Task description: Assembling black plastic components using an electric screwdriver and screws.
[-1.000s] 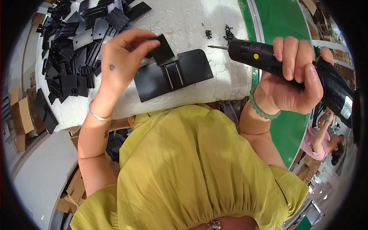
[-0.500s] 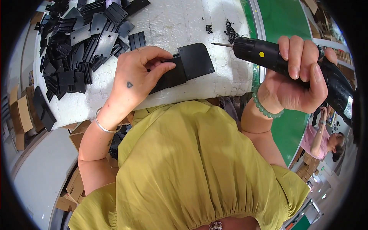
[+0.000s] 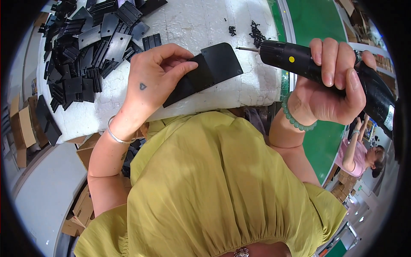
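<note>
My left hand (image 3: 156, 79) pinches a flat black plastic plate (image 3: 221, 64) between thumb and fingers. The plate looks like two joined panels, one with rounded corners, and lies tilted over the front of the white-covered table. Wrapped in my right hand (image 3: 332, 85) is a black electric screwdriver (image 3: 280, 55) with a yellow dot on its body. Its thin bit (image 3: 248, 49) points left, just short of the plate's rounded end and not touching it. Beyond the bit, small black screws (image 3: 257, 35) lie in a loose heap, with a smaller cluster (image 3: 232, 31) to its left.
A large pile of black plastic pieces (image 3: 92, 51) covers the table's left side, with one piece (image 3: 151, 42) apart near my left hand. Green surface (image 3: 314, 21) runs along the right. Cardboard boxes (image 3: 83, 205) stand lower left. Another person (image 3: 357, 154) is at far right.
My left hand has turned the black plate slightly, so its rounded end sits further right, nearer the bit, and its face shows flat. My right hand and screwdriver have barely moved.
</note>
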### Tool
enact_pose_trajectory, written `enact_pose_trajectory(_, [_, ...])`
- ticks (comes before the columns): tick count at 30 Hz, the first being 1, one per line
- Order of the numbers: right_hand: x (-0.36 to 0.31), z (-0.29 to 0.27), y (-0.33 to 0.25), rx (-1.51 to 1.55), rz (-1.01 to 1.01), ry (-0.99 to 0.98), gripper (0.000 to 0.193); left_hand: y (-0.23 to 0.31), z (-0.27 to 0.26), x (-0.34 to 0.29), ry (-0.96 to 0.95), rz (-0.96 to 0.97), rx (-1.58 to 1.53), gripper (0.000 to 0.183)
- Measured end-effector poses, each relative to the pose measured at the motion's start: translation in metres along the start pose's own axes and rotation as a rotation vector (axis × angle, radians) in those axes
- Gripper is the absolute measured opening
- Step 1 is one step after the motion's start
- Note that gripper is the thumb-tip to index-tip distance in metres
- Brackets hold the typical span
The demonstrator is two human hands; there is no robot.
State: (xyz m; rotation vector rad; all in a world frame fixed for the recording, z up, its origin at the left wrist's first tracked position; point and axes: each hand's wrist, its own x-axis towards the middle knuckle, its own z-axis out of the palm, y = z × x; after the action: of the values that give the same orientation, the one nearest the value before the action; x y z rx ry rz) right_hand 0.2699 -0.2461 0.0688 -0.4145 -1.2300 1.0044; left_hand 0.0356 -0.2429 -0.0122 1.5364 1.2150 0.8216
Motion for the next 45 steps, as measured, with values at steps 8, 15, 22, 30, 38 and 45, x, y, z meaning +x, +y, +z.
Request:
enact_pose_trajectory(8, [0.0, -0.004, 0.0, 0.005, -0.006, 0.001, 0.031, -0.003, 0.003, -0.001, -0.016, 0.102, 0.105, 0.014])
enact_pose_trajectory(15, [-0.002, 0.002, -0.002, 0.029, 0.012, -0.021, 0.031, 0.006, 0.0, -0.005, 0.021, 0.243, 0.306, 0.025])
enact_pose_trajectory(22, [-0.012, 0.029, 0.006, 0.052, 0.06, -0.193, 0.037, 0.001, 0.001, -0.01, 0.02, 0.295, 0.643, 0.043])
enact_pose_trajectory(30, [-0.01, 0.045, 0.024, -0.069, 0.188, -0.246, 0.041, -0.002, 0.0, 0.007, -0.26, -0.079, 0.371, 0.031])
enact_pose_trajectory(38, [-0.007, 0.051, 0.039, -0.219, 0.217, -0.249, 0.038, -0.009, 0.003, 0.006, -0.172, 0.041, 0.347, 0.032])
enact_pose_trajectory(45, [-0.003, 0.068, 0.043, -0.304, 0.258, -0.247, 0.028, -0.009, 0.002, 0.005, -0.156, 0.064, 0.325, 0.031])
